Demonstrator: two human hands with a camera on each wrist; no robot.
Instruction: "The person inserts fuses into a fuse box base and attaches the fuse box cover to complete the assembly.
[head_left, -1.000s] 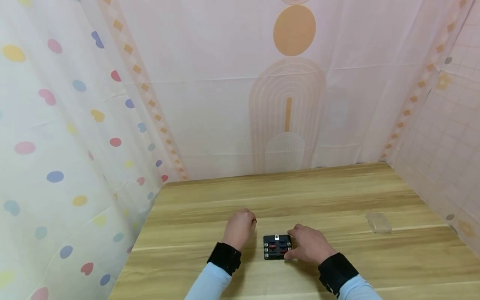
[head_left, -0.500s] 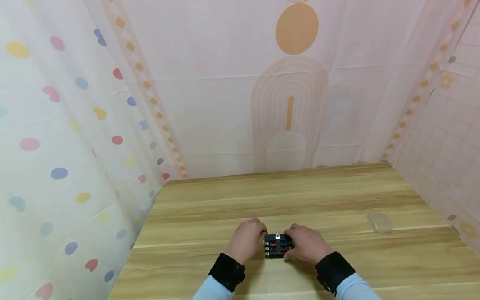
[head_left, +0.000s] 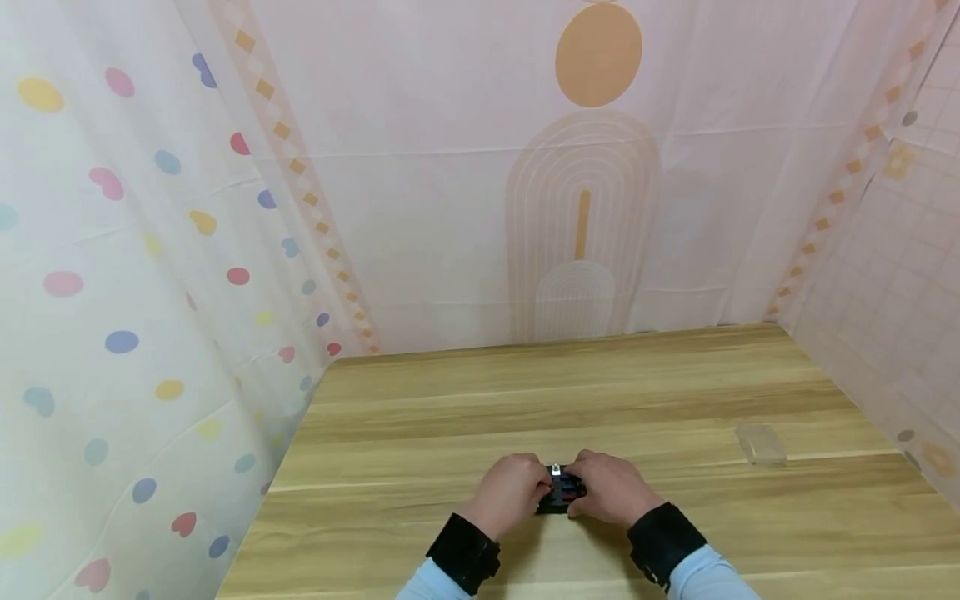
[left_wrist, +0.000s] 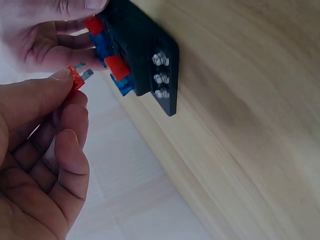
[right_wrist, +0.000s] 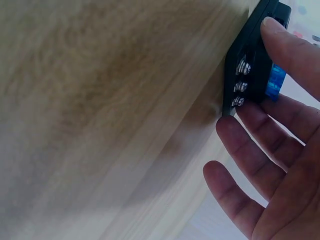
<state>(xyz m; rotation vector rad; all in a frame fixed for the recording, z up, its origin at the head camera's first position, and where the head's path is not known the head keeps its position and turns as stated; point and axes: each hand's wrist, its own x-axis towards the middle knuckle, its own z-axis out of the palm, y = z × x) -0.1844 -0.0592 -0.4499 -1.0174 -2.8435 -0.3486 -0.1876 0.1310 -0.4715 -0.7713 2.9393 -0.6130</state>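
Note:
A black fuse block [head_left: 558, 498] lies on the wooden table, with a row of screw terminals [left_wrist: 161, 77] along its side. Red and blue blade fuses stand in it, among them a red one [left_wrist: 117, 67] and a blue one [right_wrist: 275, 82]. Between thumb and forefinger my left hand [head_left: 512, 493] pinches a loose red blade fuse [left_wrist: 76, 80], its two metal prongs pointing toward the block. My right hand [head_left: 617, 489] holds the block by its right side, thumb on the near edge and fingers at the far edge.
A clear plastic cover [head_left: 761, 445] lies on the table [head_left: 420, 400] to the right. Patterned curtains [head_left: 420, 208] hang behind the table and at both sides.
My left hand has moved right and toward me, from beside the fuse block to over its left part, carrying the red fuse. My right hand stays on the block.

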